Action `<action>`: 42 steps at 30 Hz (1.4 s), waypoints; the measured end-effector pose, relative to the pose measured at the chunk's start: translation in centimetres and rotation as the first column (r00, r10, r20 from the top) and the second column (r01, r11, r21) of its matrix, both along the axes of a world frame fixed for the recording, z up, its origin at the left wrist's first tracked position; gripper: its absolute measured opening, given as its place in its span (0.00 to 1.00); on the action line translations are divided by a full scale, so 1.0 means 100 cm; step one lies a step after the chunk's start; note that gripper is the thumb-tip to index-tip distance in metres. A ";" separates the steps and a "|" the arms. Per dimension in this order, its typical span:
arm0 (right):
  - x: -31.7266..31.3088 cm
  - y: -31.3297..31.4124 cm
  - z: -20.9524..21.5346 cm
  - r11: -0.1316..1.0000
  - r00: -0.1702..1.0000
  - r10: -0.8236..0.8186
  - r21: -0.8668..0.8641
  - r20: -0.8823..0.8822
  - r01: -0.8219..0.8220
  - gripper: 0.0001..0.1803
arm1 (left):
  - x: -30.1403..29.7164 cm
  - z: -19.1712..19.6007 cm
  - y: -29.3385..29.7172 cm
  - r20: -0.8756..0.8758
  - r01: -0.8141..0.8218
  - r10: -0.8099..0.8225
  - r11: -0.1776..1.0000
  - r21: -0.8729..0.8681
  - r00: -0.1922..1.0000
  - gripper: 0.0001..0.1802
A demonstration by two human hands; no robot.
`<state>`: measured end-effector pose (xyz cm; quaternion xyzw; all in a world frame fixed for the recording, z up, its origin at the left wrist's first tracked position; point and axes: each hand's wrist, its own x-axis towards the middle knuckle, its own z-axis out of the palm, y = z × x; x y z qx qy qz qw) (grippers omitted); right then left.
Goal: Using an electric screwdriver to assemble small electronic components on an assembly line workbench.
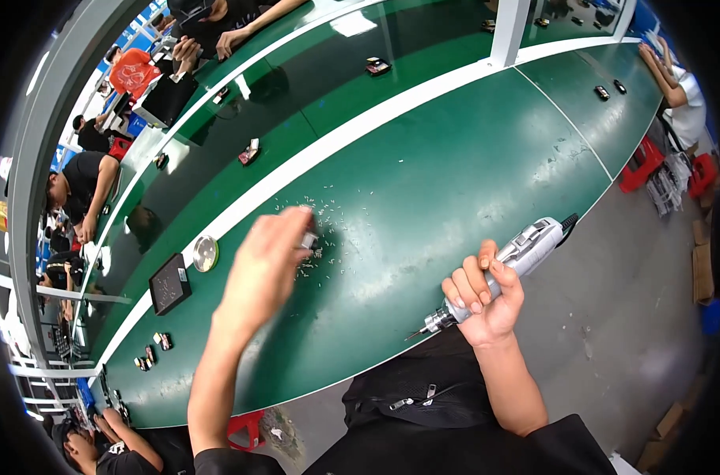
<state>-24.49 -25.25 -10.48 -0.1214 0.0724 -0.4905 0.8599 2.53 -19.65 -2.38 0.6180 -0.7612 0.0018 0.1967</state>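
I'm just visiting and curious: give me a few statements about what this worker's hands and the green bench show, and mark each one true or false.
1. The right hand grips a silver electric screwdriver. True.
2. The screwdriver's tip is pressed into the black tray. False: the tip points down over the bench's near edge, far from the tray.
3. The left hand reaches over a scatter of small screws on the green bench. True.
4. The small round tin sits to the right of the right hand. False: it lies left of the left hand, beside the black tray.
5. Both hands are empty. False: the right holds the screwdriver, and the left pinches something small at its fingertips.
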 end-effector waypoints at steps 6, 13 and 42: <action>-0.013 0.015 0.001 0.993 0.996 0.056 -0.095 -0.072 -0.063 0.05 | -0.087 -0.045 0.030 -0.003 0.281 -0.281 0.957 0.068 0.960 0.28; -0.016 0.040 -0.001 0.985 0.986 0.152 -0.069 -0.063 -0.156 0.06 | -0.090 -0.050 0.026 -0.093 0.266 -0.255 0.953 0.144 0.963 0.25; 0.000 0.062 -0.008 0.990 0.976 0.119 0.103 -0.181 -0.101 0.03 | -0.116 -0.058 0.029 0.036 0.277 -0.275 0.955 -0.110 0.961 0.19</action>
